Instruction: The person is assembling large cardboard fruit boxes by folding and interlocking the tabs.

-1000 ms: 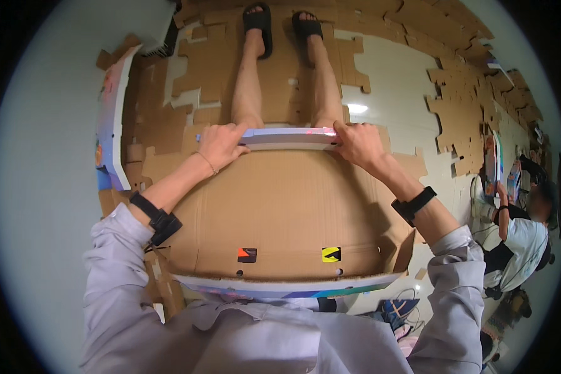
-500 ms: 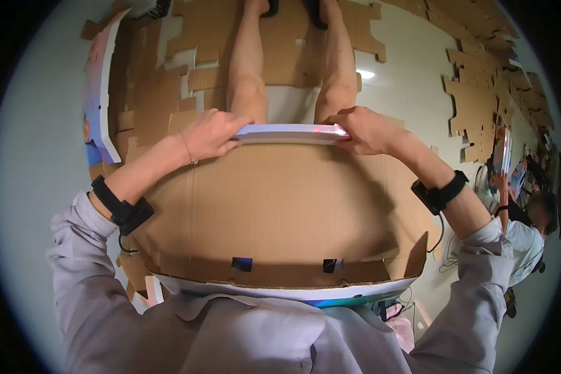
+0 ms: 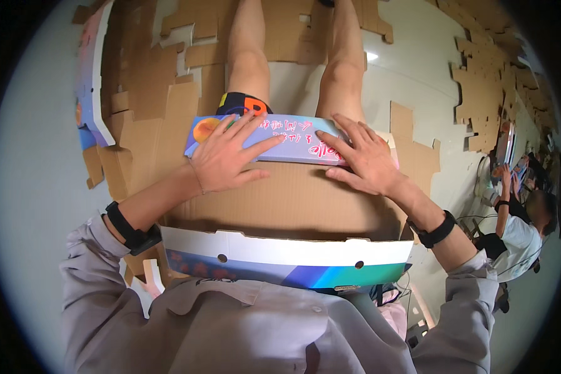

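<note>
An open cardboard box [image 3: 274,202] with a bare brown inside lies on my lap. Its far flap [image 3: 283,149], lilac with pink lettering and an orange fruit picture, faces up. My left hand [image 3: 221,159] lies with spread fingers on the flap's left part. On the right part rests my right hand [image 3: 368,159], fingers apart and pointing forward, the thumb near the flap's near edge. Closest to my body stands the near wall [image 3: 287,255], white, blue and green outside, with two round holes.
Flattened cardboard pieces [image 3: 168,118] cover much of the floor, with pale floor [image 3: 411,75] between some. A printed box piece [image 3: 93,81] stands at the far left. At the right edge a person [image 3: 520,230] holds a printed piece. Cables lie near that person.
Both hands have gone from gripping the far edge to lying spread on the flap. Its printed face now shows. The near wall stands higher, its outside more visible.
</note>
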Demonstrator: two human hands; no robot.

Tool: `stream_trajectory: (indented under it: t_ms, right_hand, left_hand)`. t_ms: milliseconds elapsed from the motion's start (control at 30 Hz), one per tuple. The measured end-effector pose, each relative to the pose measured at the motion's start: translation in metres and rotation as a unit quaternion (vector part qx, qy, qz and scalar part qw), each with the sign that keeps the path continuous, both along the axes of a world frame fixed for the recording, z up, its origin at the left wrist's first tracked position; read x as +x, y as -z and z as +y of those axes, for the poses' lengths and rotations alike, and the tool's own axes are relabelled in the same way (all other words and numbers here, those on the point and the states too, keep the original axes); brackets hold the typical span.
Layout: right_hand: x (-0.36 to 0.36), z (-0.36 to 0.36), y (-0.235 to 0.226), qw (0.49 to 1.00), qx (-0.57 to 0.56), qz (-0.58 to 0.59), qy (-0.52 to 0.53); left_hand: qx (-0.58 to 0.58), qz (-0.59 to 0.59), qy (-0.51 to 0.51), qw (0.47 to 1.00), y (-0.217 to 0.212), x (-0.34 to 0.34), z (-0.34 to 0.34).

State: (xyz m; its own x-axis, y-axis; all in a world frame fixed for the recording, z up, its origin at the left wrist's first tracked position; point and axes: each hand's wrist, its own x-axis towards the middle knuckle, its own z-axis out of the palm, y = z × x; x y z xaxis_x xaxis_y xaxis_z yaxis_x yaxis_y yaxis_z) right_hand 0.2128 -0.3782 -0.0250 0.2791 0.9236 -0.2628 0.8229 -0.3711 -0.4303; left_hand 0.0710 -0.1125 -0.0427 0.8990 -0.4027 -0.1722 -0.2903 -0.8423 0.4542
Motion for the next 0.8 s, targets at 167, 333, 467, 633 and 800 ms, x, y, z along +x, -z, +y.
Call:
stream_trajectory:
  t_ms: [167,333,467,633,800]
  right_hand:
    - [0.003,0.0,0.0,0.999,-0.033,0.036,-0.003]
    - [0.011,0.006,-0.003,0.999,-0.011,0.02,-0.025]
    - [0.045,0.029,-0.013,0.991,-0.101,-0.079,0.023]
    - [0.088,0.039,-0.06,0.92,0.177,-0.319,0.142]
    - [0.08,-0.013,-0.099,0.962,0.134,-0.119,0.205]
  left_hand:
    - [-0.011,0.015,0.003,1.0,0.001,0.004,0.008]
    - [-0.005,-0.037,-0.025,0.999,0.0,0.006,0.01]
    - [0.123,0.125,-0.086,0.981,-0.012,0.038,0.025]
    - [0.053,-0.282,-0.288,0.914,-0.052,0.086,0.061]
    - [-0.117,-0.07,-0.21,0.968,-0.094,0.063,0.066]
